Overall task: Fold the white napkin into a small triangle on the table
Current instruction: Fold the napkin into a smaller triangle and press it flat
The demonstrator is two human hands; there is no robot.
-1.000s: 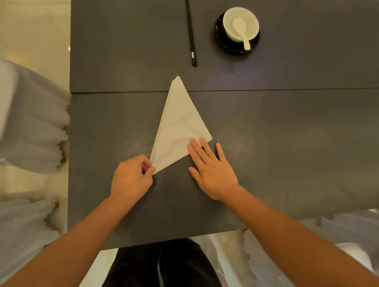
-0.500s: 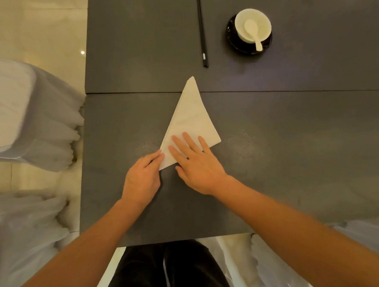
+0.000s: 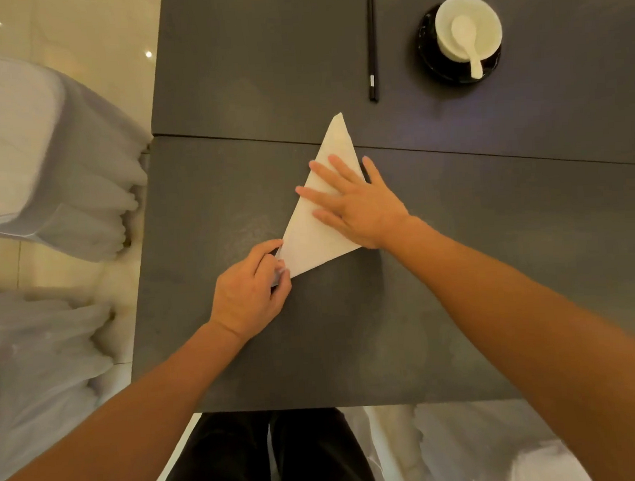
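The white napkin (image 3: 310, 240) lies folded as a tall triangle on the dark grey table (image 3: 495, 248), its tip pointing away from me across the table's seam. My left hand (image 3: 250, 291) pinches the napkin's near left corner between thumb and fingers. My right hand (image 3: 350, 201) lies flat on the napkin's middle and right edge, fingers spread and pointing up-left, pressing it down. The right corner is hidden under my palm.
Black chopsticks (image 3: 370, 40) lie at the far middle of the table. A white cup with a white spoon (image 3: 468, 32) sits on a black saucer at the far right. White-covered chairs (image 3: 36, 157) stand to the left, and the table's near edge is close to my legs.
My right hand has slid up the napkin from its lower edge to its middle. My left hand has closed its fingers on the near left corner.
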